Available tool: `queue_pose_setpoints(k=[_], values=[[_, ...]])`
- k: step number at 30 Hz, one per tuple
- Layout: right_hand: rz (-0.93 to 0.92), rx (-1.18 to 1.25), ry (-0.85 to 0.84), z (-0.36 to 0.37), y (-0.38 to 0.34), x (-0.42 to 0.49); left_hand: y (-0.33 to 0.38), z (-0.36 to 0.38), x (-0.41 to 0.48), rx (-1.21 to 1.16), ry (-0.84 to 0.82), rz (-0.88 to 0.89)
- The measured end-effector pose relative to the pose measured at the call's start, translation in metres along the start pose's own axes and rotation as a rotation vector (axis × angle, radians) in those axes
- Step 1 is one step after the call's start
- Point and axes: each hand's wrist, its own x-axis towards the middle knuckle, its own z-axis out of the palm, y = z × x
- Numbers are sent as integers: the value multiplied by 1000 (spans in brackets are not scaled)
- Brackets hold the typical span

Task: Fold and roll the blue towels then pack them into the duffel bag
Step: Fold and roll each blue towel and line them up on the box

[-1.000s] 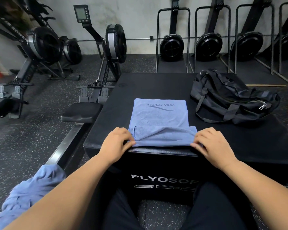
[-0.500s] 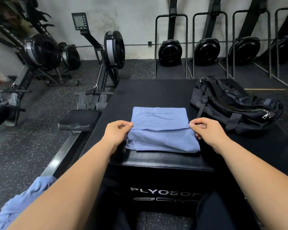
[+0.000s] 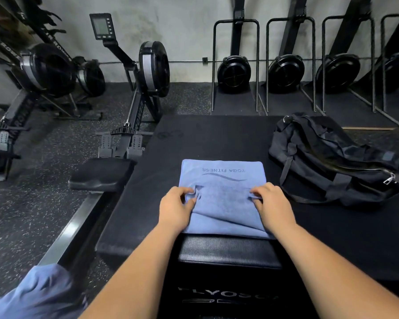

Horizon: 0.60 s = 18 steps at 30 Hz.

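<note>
Forward goes the near half of the blue towel [image 3: 224,203]: a second ago its hem sits at the front lip of the plyo box [image 3: 217,139], and now you have it doubled over and drawn away from you, the leading edge lying just short of the printed lettering [image 3: 224,170]; the towel rests flat on the box top, near the front edge and roughly central; the duffel bag [image 3: 332,162] slumps on the same top to your right, near the towel but apart from it, and whether its zip is undone you cannot tell from here; a second towel [image 3: 39,293] lies bunched at the lower left, not yet folded; your left hand [image 3: 176,209] pinches the left corner of the turned-over edge, fingers curled into the cloth, and your right hand [image 3: 272,208] grips the right corner likewise; judged from this, you are mid-fold, with rolling and packing not yet begun; the layer between your hands sags in a soft crease, so it likely wants smoothing before you roll.
</note>
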Motion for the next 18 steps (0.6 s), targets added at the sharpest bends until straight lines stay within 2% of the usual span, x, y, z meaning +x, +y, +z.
queue_pose_setpoints(k=[3, 9, 15, 18], values=[[7, -42, 90, 9, 3, -10, -6, 8, -8, 78, 41, 96], [-15, -140, 74, -6, 4, -32, -1, -3, -23, 128, -53, 126], [-29, -103, 76, -28, 12, -74, 4, -6, -70, 124, -32, 168], [-71, -108, 72, -39, 22, -90, 5, -9, -85, 59, -57, 132]])
